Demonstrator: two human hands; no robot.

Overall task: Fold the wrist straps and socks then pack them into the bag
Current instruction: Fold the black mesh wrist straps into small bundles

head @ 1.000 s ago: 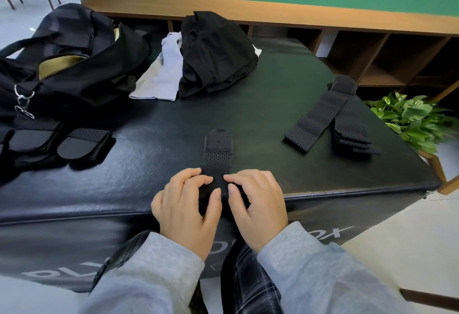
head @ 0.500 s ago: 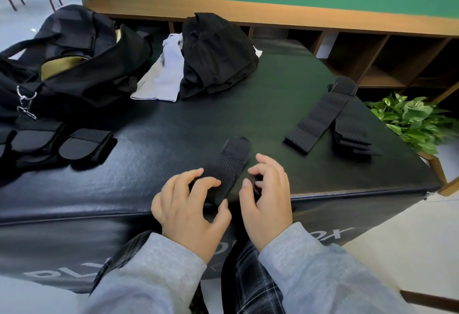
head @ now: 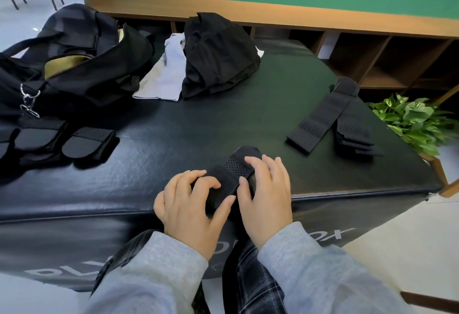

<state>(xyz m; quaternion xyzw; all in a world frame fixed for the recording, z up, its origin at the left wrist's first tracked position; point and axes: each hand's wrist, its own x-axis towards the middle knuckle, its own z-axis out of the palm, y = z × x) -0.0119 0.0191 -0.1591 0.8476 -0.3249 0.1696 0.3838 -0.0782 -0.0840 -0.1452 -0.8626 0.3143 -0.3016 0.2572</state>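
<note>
Both hands are down at the near edge of the black padded surface (head: 223, 120), working one black wrist strap (head: 236, 169). The left hand (head: 191, 204) has its fingers (head: 206, 183) curled over the strap's near-left end, thumb tucked in along its near side, so it grips that end. The right hand (head: 268, 194) lies over the strap's right side, fingers bent across the perforated mesh and thumb pressing in from the near side, pinching it too. The strap runs diagonally between them, its rounded far end poking out beyond the right fingers.

Over on the right, more perforated straps (head: 320, 120) lie flat, one long one angled across a small pile (head: 352, 129). On the left edge sit folded straps (head: 87, 142) with smooth dark panels, side by side, just in front of the black bag (head: 82, 65), which gapes open and shows a tan lining. A metal clip (head: 28, 101) hangs from it. Behind centre, a pale grey sock (head: 166, 75) lies partly under a heap of black fabric (head: 218, 57).

Writing: white letters run along the front wall of the padded block, partly hidden by the grey sleeves; only fragments read, "PL" at left and what looks like "or" at right. A leafy plant (head: 417, 120) sits off the right corner, wooden shelving (head: 372, 47) behind.
</note>
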